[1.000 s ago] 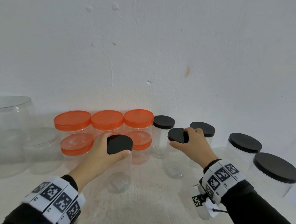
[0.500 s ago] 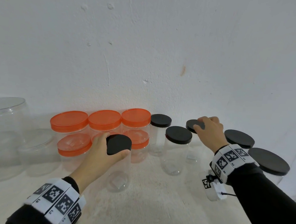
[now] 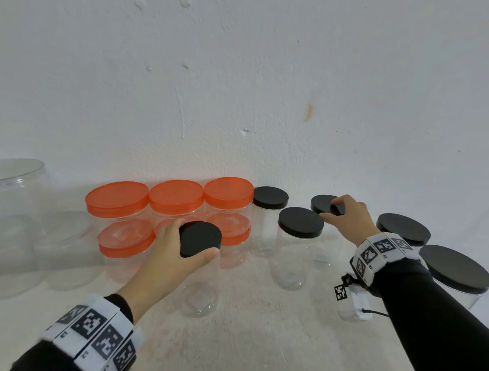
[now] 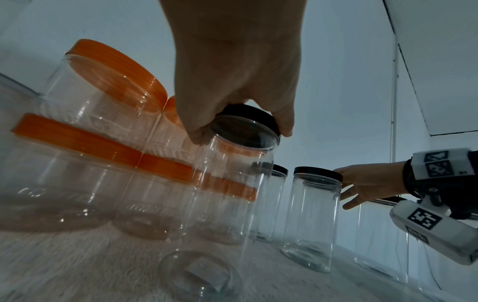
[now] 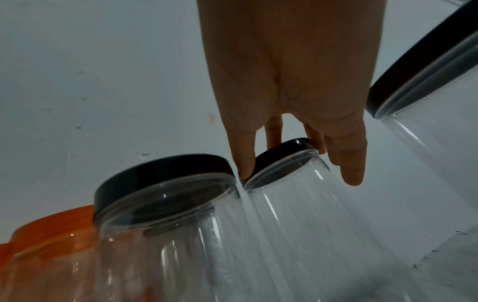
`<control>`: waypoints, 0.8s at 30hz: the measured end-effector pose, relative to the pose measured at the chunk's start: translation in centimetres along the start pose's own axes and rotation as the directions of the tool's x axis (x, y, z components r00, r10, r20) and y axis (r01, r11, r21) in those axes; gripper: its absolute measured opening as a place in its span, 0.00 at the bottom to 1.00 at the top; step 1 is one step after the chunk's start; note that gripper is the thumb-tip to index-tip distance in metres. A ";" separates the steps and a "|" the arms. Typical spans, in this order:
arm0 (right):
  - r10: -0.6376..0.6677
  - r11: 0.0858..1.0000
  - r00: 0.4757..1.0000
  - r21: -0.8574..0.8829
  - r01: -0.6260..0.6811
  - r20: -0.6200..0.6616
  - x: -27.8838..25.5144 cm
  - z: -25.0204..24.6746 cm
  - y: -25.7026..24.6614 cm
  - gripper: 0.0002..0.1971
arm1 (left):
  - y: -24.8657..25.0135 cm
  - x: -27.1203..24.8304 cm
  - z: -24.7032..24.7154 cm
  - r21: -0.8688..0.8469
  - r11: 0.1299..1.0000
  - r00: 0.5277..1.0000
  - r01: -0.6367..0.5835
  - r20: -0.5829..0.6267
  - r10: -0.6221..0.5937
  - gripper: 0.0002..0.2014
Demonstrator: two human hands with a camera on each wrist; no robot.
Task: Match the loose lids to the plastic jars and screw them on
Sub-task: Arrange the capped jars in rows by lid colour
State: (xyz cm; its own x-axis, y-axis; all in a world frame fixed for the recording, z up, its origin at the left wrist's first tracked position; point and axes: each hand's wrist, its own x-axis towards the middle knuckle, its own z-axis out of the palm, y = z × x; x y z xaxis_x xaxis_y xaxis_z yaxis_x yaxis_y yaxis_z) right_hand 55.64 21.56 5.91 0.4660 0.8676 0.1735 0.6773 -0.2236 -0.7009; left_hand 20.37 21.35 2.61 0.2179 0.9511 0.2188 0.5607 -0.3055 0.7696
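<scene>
My left hand (image 3: 176,238) grips a black lid (image 3: 200,238) from above, seated on a tall clear jar (image 3: 201,292) at the front centre. In the left wrist view its thumb and fingers curl round that lid (image 4: 248,114) on the jar's mouth (image 4: 232,183). My right hand (image 3: 344,217) holds the black lid (image 3: 321,203) of a clear jar near the wall. The right wrist view shows its fingers spread round this lid (image 5: 282,151). Between my hands stands another clear jar with a black lid (image 3: 300,221).
Orange-lidded jars (image 3: 176,195) are stacked in two tiers against the wall at the left. Large clear containers (image 3: 8,192) stand at the far left. Wide black-lidded jars (image 3: 454,268) crowd the right. A narrow black-lidded jar (image 3: 270,197) stands by the wall.
My right hand left the middle jar's lid and moved right and back to the lid of the jar near the wall. My left hand kept its hold on the front lid.
</scene>
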 end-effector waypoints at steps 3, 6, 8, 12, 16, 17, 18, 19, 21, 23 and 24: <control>-0.023 1.000 1.000 0.015 0.023 -0.014 0.7 0.0 0.2 0.23 | 0.0 -0.1 0.0 0.006 1.000 1.000 0.002 -0.005 -0.002 0.49; -0.042 0.998 0.999 0.038 0.043 -0.018 1.7 0.3 0.2 0.23 | -0.1 -0.1 0.0 0.005 1.000 1.000 0.015 -0.004 -0.015 0.50; -0.064 0.996 0.998 0.062 0.065 -0.023 2.5 0.8 0.1 0.22 | -0.2 -0.1 0.1 0.003 1.000 1.000 0.013 -0.013 -0.013 0.49; -0.104 0.989 0.994 0.107 0.100 0.035 4.1 1.7 0.1 0.22 | 0.0 -0.1 0.3 0.001 1.000 0.999 0.000 -0.033 0.000 0.46; -0.168 0.978 0.981 0.141 0.153 0.102 5.3 2.4 0.4 0.21 | -0.1 -0.2 0.3 -0.012 1.000 0.999 -0.004 -0.036 0.004 0.41; -0.180 0.976 0.978 0.143 0.164 0.109 5.4 2.6 0.4 0.21 | -0.1 -0.2 0.3 -0.015 1.000 0.999 -0.001 -0.039 0.000 0.41; -0.191 0.974 0.975 0.144 0.174 0.115 5.6 2.7 0.5 0.20 | -0.1 -0.2 0.2 -0.016 1.000 0.999 0.003 -0.040 -0.004 0.42; -0.202 0.972 0.972 0.149 0.183 0.120 5.8 2.7 0.5 0.20 | -0.1 -0.3 0.2 -0.015 1.000 0.999 0.005 -0.041 -0.005 0.42; -0.213 0.968 0.968 0.165 0.191 0.130 6.0 2.7 0.7 0.19 | -0.1 -0.3 0.3 -0.010 1.000 0.999 0.004 -0.040 -0.005 0.43; -0.222 0.965 0.964 0.176 0.196 0.145 6.1 2.6 0.9 0.19 | -0.1 -0.3 0.3 -0.006 1.000 0.999 0.004 -0.044 -0.004 0.44; -0.230 0.963 0.962 0.176 0.203 0.149 6.1 2.6 1.0 0.19 | -0.1 -0.3 0.3 -0.007 1.000 0.999 0.005 -0.047 -0.005 0.44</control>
State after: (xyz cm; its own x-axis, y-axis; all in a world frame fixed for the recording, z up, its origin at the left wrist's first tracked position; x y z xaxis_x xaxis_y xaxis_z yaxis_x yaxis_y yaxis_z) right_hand 57.65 27.81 4.45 0.2078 0.9520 0.2247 0.6468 0.0386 -0.7617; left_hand 20.45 21.14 2.30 0.1776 0.9537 0.2428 0.5564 -0.3008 0.7745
